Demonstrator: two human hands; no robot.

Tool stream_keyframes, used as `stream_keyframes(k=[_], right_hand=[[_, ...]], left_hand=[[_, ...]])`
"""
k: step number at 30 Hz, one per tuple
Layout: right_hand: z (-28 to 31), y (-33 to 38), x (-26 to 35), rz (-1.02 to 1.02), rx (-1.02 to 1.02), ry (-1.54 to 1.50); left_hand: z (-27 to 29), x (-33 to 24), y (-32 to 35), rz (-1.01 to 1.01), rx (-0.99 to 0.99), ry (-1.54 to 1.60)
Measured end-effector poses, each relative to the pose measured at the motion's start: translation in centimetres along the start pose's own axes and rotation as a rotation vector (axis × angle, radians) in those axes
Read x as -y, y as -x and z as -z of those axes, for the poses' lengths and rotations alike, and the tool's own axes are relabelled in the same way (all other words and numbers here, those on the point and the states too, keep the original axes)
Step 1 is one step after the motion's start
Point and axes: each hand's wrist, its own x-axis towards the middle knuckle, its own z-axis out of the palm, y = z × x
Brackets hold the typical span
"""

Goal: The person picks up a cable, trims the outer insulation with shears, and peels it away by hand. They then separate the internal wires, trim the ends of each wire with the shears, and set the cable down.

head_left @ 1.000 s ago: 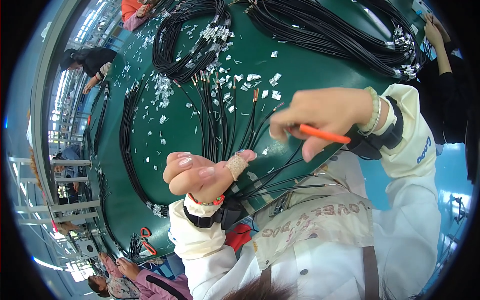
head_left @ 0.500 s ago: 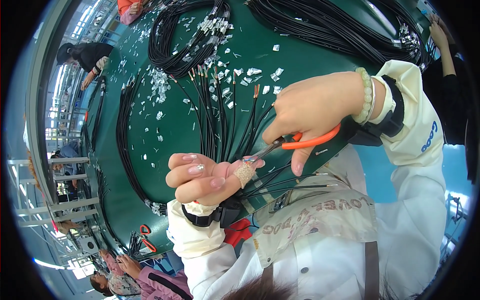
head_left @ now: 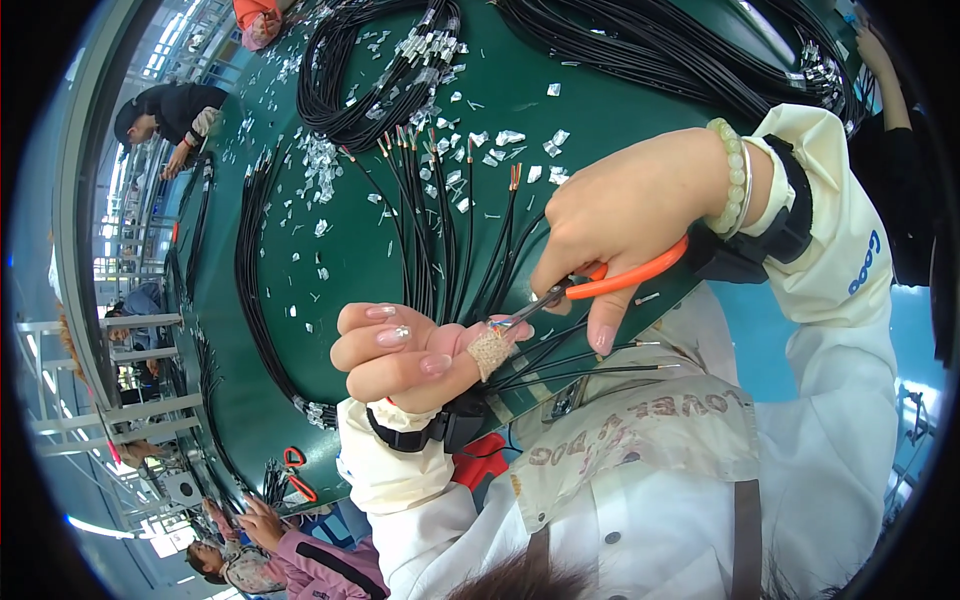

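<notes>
On a green worktop (head_left: 330, 360), seen from above: one coil (head_left: 350, 127) of black cables at the top, one thick bundle (head_left: 640, 60) at upper right, one curved bundle (head_left: 250, 270) at left, and one fanned group (head_left: 425, 285) of at least eight cables, mostly copper-tipped, just beyond the hands. Two loose cables (head_left: 620, 371) at the near edge, with bared ends toward the right. Two pairs of scissors: one in hand, plus a second pair (head_left: 302, 488) at lower left. Foil scraps (head_left: 320, 180) beyond counting. At least four co-workers (head_left: 180, 110) around the edges.

Grips orange-handled scissors (head_left: 648, 277) in the right hand (head_left: 640, 205), closed round the handles. Pinches coloured strands (head_left: 499, 323) between fingertips of the left hand (head_left: 425, 350), otherwise loosely curled. Holds the blade tips at the strands, near mid-view; impossible to tell contact from a slight gap.
</notes>
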Motion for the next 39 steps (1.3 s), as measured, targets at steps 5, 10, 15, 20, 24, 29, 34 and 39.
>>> stream_keyframes(k=[5, 10, 15, 20, 24, 29, 34, 39], right_hand=[[0.4, 0.2, 0.3, -0.005, 0.042, -0.071], [0.6, 1.0, 0.2, -0.055, 0.079, -0.027], [0.5, 1.7, 0.1, -0.059, 0.099, 0.058], [0.1, 2.1, -0.8, -0.063, 0.066, 0.008], [-0.3, 1.7, -1.5, -0.009, 0.046, -0.048], [-0.8, 0.2, -2.3, 0.153, -0.001, -0.165], [-0.5, -0.9, -2.6, 0.24, -0.001, -0.266], [0.5, -0.8, -2.8, 0.274, 0.005, -0.252]], left_hand=[[-0.5, -0.2, 0.1, 0.018, -0.059, 0.012], [-0.9, 0.3, -0.5, -0.116, -0.034, 0.018], [-2.2, -0.1, -0.4, -0.118, -0.056, 0.02], [-2.6, -0.9, 0.2, -0.034, -0.076, -0.022], [-2.7, -1.1, 0.2, -0.03, -0.113, -0.084], [-2.2, -0.6, -0.2, -0.009, -0.157, -0.159], [-2.3, -0.7, -0.6, 0.193, -0.188, 0.151], [-1.0, -1.2, -2.0, 0.641, 0.055, 0.748]])
